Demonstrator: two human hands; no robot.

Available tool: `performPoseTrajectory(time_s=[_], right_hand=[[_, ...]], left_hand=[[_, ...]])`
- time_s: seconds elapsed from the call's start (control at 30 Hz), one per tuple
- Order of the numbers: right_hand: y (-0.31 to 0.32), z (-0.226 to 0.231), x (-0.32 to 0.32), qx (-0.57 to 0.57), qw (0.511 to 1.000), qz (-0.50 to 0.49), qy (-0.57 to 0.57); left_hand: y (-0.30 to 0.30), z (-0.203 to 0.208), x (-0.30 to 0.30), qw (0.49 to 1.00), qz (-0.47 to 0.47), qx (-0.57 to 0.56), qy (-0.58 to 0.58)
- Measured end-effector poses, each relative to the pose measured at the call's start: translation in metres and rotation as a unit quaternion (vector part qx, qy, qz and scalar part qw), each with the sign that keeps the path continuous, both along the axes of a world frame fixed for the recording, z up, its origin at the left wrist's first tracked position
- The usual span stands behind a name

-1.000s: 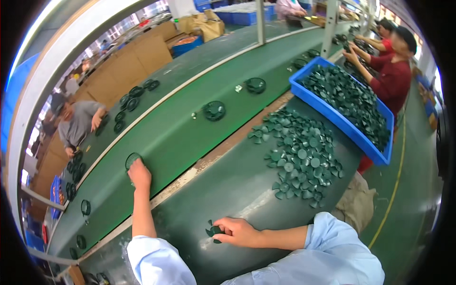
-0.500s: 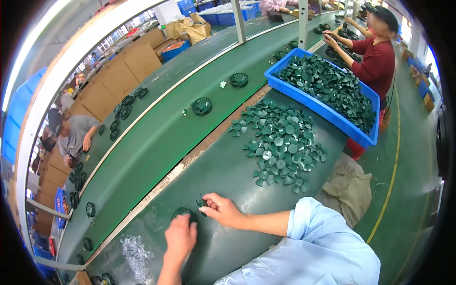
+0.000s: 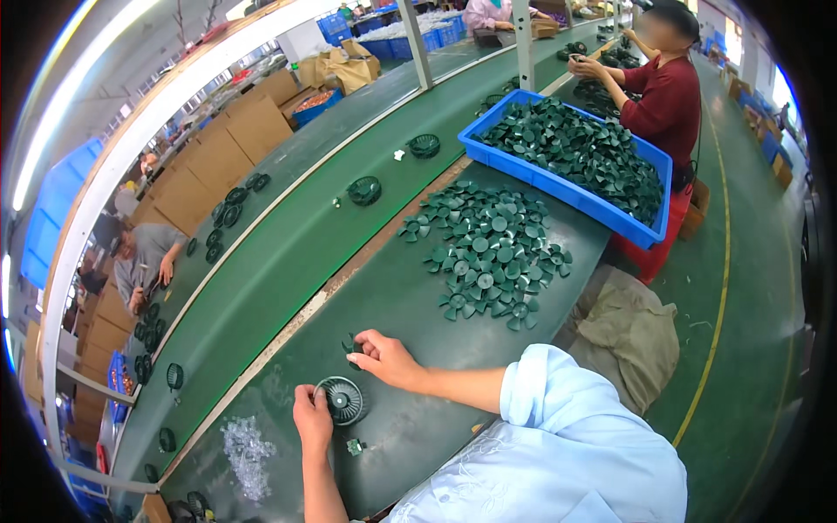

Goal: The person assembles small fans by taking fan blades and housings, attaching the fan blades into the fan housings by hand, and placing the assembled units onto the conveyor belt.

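My left hand (image 3: pixel 312 420) is closed on the left rim of a round dark green fan housing (image 3: pixel 343 402), whose ribbed grille faces up at the worktable. Just above and to the right, my right hand (image 3: pixel 388 359) pinches a small dark green fan blade (image 3: pixel 350 350) between thumb and fingers. A small green-and-white part (image 3: pixel 356 447) lies below the housing, close to my left wrist. Beyond my right hand, a loose pile of green fan blades (image 3: pixel 488 253) is spread over the green tabletop (image 3: pixel 392 296).
A blue crate (image 3: pixel 558 181) heaped with fan blades stands at the far right. Small clear plastic pieces (image 3: pixel 247 458) lie left of my left hand. Alongside runs a green conveyor belt (image 3: pixel 288 270) carrying fan housings (image 3: pixel 364 190). Co-workers (image 3: pixel 667 91) sit beyond the crate and across the belt.
My left hand has shifted from over the housing to its left rim, baring the grille. The small green-and-white part has come into sight. My right hand still holds the blade. The whole view has shifted slightly.
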State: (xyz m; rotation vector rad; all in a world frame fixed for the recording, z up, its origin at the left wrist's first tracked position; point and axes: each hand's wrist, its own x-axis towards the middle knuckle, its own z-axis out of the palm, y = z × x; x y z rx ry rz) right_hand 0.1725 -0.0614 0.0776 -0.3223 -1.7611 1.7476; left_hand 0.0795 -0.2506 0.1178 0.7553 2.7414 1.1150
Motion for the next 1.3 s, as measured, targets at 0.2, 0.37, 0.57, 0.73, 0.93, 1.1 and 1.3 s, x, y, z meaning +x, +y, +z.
performPoseTrajectory(time_s=[0.2,0.37,0.57,0.73,0.93,1.1,1.3], right_hand=[[-0.007,0.057,0.026,0.199,0.979,0.008,0.051],[-0.025,0.078,0.042,0.508,0.851,0.13,-0.014],[-0.031,0.059,0.033,0.536,0.829,0.138,-0.076],[-0.039,0.054,0.022,0.501,0.858,0.103,-0.041],[-0.028,0.072,0.021,0.472,0.88,0.017,0.049],[0.0,0.051,0.01,0.269,0.928,0.244,-0.08],[0.011,0.042,0.01,0.271,0.911,0.269,-0.155]], left_hand=[[-0.001,-0.002,0.022,0.919,0.074,0.297,-0.25],[0.002,0.004,0.041,0.77,0.063,0.428,-0.47],[0.003,-0.004,0.051,0.79,0.019,0.435,-0.432],[0.003,-0.009,0.058,0.807,0.021,0.437,-0.397],[0.002,0.012,0.056,0.867,0.007,0.433,-0.247],[0.001,0.007,0.063,0.942,-0.033,0.302,-0.146],[0.006,0.004,0.064,0.95,-0.04,0.253,-0.18]])
